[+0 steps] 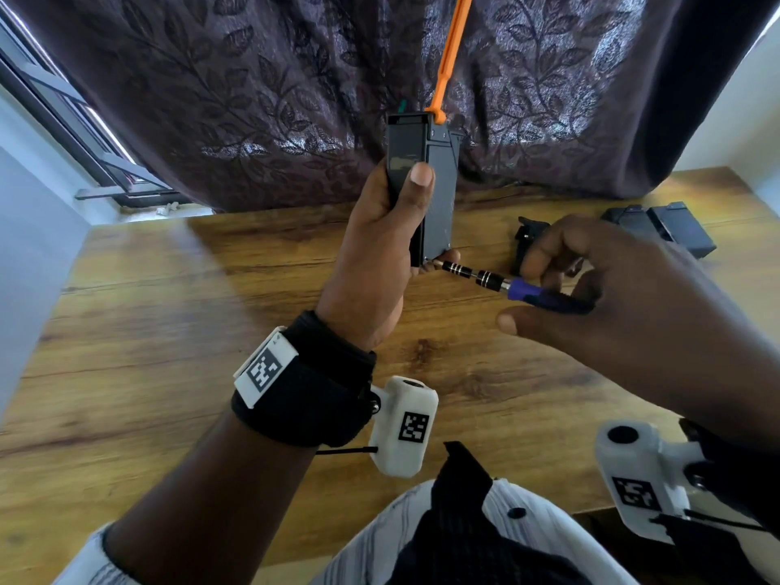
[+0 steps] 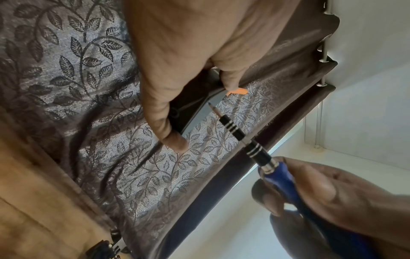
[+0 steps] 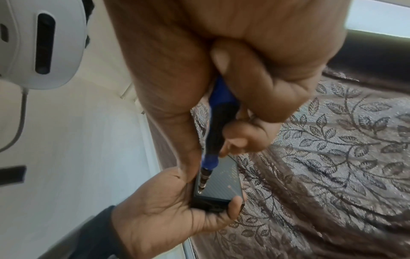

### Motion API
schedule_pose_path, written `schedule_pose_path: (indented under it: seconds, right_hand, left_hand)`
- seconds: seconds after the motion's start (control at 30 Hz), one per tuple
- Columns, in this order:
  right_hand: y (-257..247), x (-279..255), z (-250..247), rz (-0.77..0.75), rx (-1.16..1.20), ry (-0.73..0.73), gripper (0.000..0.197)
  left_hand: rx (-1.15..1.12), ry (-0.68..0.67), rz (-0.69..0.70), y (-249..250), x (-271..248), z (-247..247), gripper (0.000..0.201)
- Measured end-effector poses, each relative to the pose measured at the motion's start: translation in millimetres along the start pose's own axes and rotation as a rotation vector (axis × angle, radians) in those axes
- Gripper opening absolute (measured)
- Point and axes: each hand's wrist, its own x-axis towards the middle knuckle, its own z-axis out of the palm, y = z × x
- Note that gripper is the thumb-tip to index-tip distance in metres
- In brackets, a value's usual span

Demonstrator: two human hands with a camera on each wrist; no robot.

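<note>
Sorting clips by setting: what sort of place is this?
Probably a room in a home, not a workshop: a wooden table stands against a leaf-patterned curtain beside a window. The left hand holds a black case, the right hand a screwdriver.

The black rectangular plastic casing stands upright in your left hand above the wooden surface; the blue-handled screwdriver meets its lower corner from the right. Far right lie flat black boxes.

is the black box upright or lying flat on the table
Upright: the left hand grips the black box on end above the table, orange strip uppermost; the right hand holds a screwdriver at its lower corner.
</note>
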Motion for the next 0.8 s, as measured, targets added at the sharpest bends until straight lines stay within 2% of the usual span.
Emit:
schedule_pose_path:
  seconds: [0.1,0.2,0.27,0.33,0.5,0.67,0.8]
  right_hand:
    - [-0.5,0.7,0.8,-0.015,-0.025,0.031,0.02]
    - [-0.5,1.2,3.6,-0.014,0.058,0.009,0.038]
    - [-1.4,2.6,4.2,-0.025,0.054,-0.006,0.042]
    - [-2.6,3.9,5.7,-0.035,0.023,0.011,0.031]
    - [-4.9,5.0,4.0,-0.049,-0.038,0.089,0.024]
    - [-4.6,5.0,6.0,-0.09,-0.084,0.094,0.046]
    - [-7.2,7.4,7.7,-0.066,-0.091,0.058,0.035]
  left_hand:
    - [-0.016,0.003,0.011,-0.8,0.2,-0.3,0.032]
    - [-0.027,0.014,0.03,-0.5,0.1,-1.4,0.028]
    - [-0.025,0.023,0.03,-0.4,0.4,-2.1,0.028]
    - [-0.026,0.033,0.024,-0.5,0.3,-2.9,0.031]
    - [-0.048,0.047,0.021,3.1,0.6,-4.0,0.031]
    - [-0.053,0.046,0.014,0.5,-1.8,-5.4,0.03]
    - [-0.037,0.06,0.014,-1.6,-3.5,-7.3,0.032]
